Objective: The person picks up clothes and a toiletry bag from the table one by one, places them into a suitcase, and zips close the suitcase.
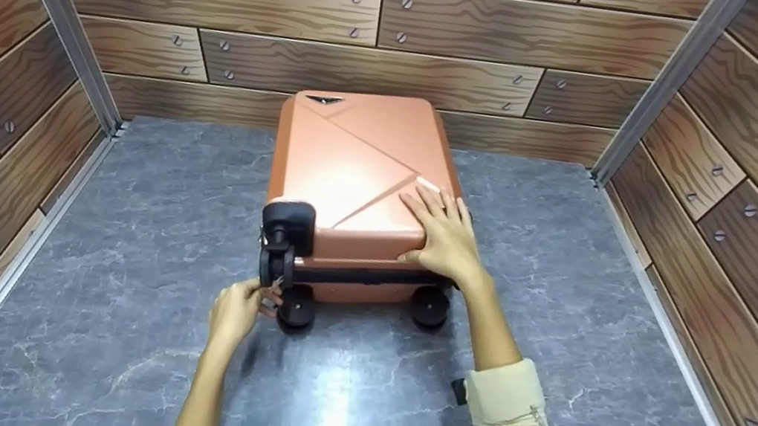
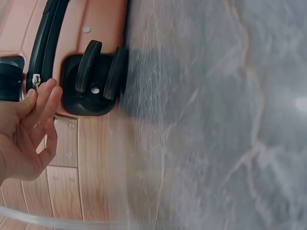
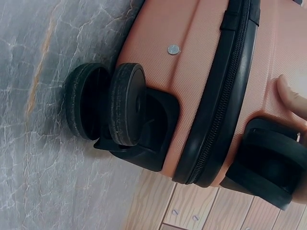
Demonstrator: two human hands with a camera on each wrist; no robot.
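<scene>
A rose-gold hard-shell suitcase (image 1: pixel 356 164) lies flat on the floor, its wheeled end toward me. Black zipper tape (image 3: pixel 223 96) runs round its side. At the near left corner my left hand (image 1: pixel 235 308) pinches the zipper pull (image 2: pixel 36 80) between thumb and forefinger, beside a black wheel (image 1: pixel 296 308). My right hand (image 1: pixel 448 242) rests with spread fingers on the near right corner of the lid. In the right wrist view only part of that hand shows, by a wheel (image 3: pixel 268 160).
Grey marble-patterned floor (image 1: pixel 138 267) surrounds the suitcase. Wood-plank-patterned walls (image 1: pixel 290 4) with metal corner posts (image 1: pixel 64 8) stand at the back and both sides. A metal strip (image 1: pixel 674 347) edges the floor on the right.
</scene>
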